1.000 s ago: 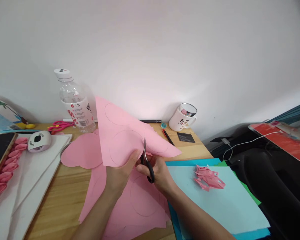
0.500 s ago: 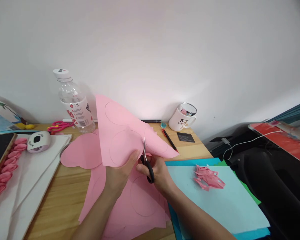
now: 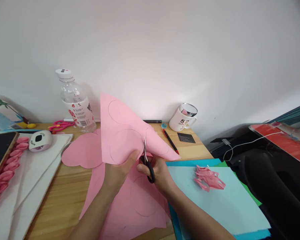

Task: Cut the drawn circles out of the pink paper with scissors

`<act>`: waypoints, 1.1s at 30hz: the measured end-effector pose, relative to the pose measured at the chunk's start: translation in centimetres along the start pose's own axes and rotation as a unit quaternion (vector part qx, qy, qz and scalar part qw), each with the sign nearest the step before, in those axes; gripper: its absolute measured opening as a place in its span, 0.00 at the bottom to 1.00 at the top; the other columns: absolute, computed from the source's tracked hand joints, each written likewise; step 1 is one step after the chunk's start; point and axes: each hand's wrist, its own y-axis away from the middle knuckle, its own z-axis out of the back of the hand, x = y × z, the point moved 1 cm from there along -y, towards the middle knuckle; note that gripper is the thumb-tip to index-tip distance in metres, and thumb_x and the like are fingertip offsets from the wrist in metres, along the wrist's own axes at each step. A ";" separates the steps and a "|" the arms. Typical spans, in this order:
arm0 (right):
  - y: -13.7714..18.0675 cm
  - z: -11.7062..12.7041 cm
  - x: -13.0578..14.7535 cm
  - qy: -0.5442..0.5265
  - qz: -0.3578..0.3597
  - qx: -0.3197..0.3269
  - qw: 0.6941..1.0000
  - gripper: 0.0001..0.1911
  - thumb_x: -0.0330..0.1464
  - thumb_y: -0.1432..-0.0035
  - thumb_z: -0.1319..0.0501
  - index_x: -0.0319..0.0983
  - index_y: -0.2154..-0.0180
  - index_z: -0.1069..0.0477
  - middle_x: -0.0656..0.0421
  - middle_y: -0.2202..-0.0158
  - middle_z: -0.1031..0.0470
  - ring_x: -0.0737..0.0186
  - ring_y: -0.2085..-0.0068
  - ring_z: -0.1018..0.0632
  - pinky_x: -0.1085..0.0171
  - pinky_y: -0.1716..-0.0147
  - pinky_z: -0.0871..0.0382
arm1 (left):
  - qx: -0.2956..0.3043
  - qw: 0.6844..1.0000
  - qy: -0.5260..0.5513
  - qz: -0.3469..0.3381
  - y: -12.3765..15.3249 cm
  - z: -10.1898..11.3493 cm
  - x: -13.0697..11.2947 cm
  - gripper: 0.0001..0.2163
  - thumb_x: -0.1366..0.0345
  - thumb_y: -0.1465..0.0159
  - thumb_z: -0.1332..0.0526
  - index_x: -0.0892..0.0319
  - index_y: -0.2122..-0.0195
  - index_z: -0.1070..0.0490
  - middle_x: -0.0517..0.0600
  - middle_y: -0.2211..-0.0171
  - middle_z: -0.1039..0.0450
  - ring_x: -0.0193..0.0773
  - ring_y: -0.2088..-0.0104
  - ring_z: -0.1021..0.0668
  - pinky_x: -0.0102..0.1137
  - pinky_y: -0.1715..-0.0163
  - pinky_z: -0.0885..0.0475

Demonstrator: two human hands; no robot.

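The pink paper sheet (image 3: 125, 133) stands raised off the wooden desk (image 3: 62, 196), tilted up toward the wall, with pencilled circles drawn on it. The left hand (image 3: 117, 175) pinches its lower edge, thumb on the near face and fingers closed behind. At three o'clock from that hand, touching distance away, the right hand (image 3: 160, 173) is closed around the black handles of the scissors (image 3: 147, 163), whose blades point to twelve o'clock and sit in the sheet beside one circle.

Under both hands more pink sheets (image 3: 130, 206) lie flat, also marked with circles. At nine o'clock from the raised sheet rest cut pink discs (image 3: 83, 155). Toward three o'clock a pale blue sheet (image 3: 222, 206) carries a heap of pink scraps (image 3: 210, 181). At eleven o'clock stands a clear bottle (image 3: 75, 103), with pink-handled scissors (image 3: 60, 126) beside it. At one o'clock, near the wall, is a white mug (image 3: 183, 118), with a red pen (image 3: 170, 140) lying between it and the sheet.
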 end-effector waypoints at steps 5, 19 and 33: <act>0.1 0.0 0.1 -0.001 0.000 0.002 1.000 0.23 0.35 0.62 0.29 0.37 0.65 0.36 0.66 0.80 0.37 0.71 0.79 0.39 0.70 0.82 0.48 | 0.009 1.000 -0.004 -0.014 -0.2 0.1 0.1 0.24 0.60 0.52 0.32 0.60 0.54 0.29 0.55 0.56 0.25 0.48 0.50 0.26 0.42 0.49 0.32; 0.0 0.0 0.2 0.005 -0.012 0.000 1.000 0.25 0.33 0.62 0.30 0.38 0.62 0.38 0.67 0.80 0.37 0.71 0.79 0.38 0.70 0.81 0.45 | 0.028 0.999 0.000 -0.016 -0.5 0.5 0.7 0.25 0.60 0.51 0.32 0.60 0.52 0.30 0.55 0.56 0.25 0.49 0.49 0.27 0.42 0.49 0.31; 0.2 -0.2 0.4 0.026 -0.100 0.156 0.982 0.24 0.41 0.62 0.28 0.37 0.66 0.35 0.65 0.77 0.34 0.71 0.78 0.34 0.71 0.80 0.45 | -0.035 0.975 0.219 0.018 -1.5 0.2 0.8 0.21 0.63 0.52 0.31 0.57 0.56 0.27 0.51 0.65 0.22 0.44 0.67 0.20 0.38 0.68 0.23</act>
